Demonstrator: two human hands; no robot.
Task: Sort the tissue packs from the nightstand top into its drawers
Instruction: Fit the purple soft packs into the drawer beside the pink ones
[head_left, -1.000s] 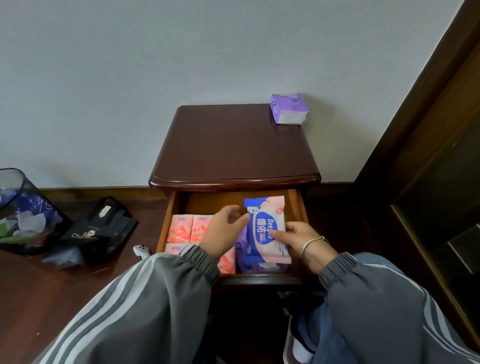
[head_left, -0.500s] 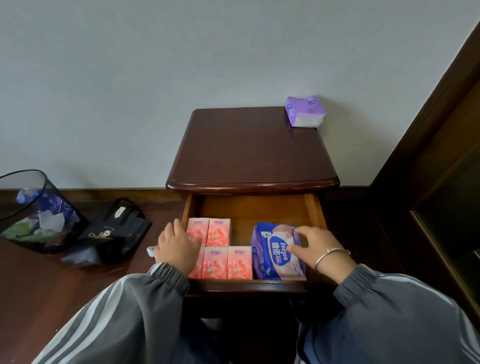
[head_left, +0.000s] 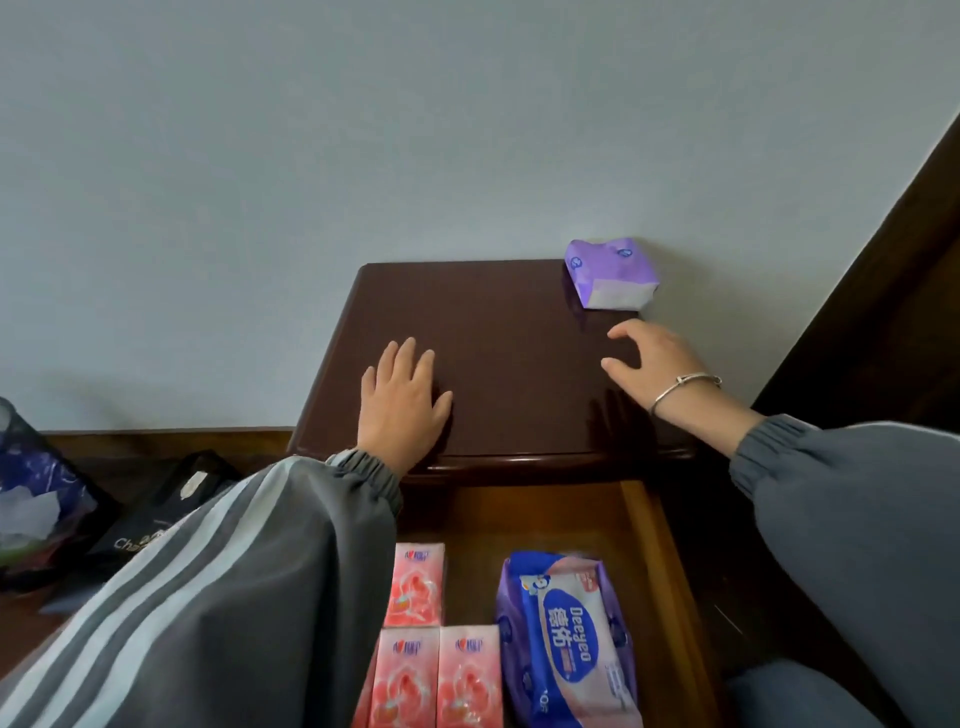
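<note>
1. Now, left hand (head_left: 402, 397): lies palm down on the nightstand top (head_left: 509, 332), near its front edge, with fingers straight and slightly spread, holding nothing.
2. Right hand (head_left: 657, 364): reaches over the right side of the top, whether touching the wood or just above it cannot be told. Keeps the fingers loosely bent and parted, gripping nothing. Stops just short of the purple tissue pack (head_left: 610, 273), clear of it. Carries a silver bracelet (head_left: 683, 387) at the wrist.
3. Purple tissue pack: sits alone at the back right corner of the top, close against the wall (head_left: 363, 130), white end facing forward.
4. Drawer (head_left: 660, 561): stands pulled open below the front edge of the top, showing a bare wooden floor at its back.
5. Pink tissue packs: lie flat in the left half of the drawer, one (head_left: 418, 584) behind and two (head_left: 408, 675) (head_left: 467, 675) side by side in front, edges touching. Hides partly under the grey striped sleeve (head_left: 234, 597) on the left.
6. Blue wipes pack (head_left: 569, 639): lies in the right half of the drawer, on top of a purple pack (head_left: 506, 608), just beside the pink ones.
7. Floor at far left: holds a dark bin (head_left: 31, 499) with crumpled paper inside and a black bag (head_left: 171, 509) right beside it.
</note>
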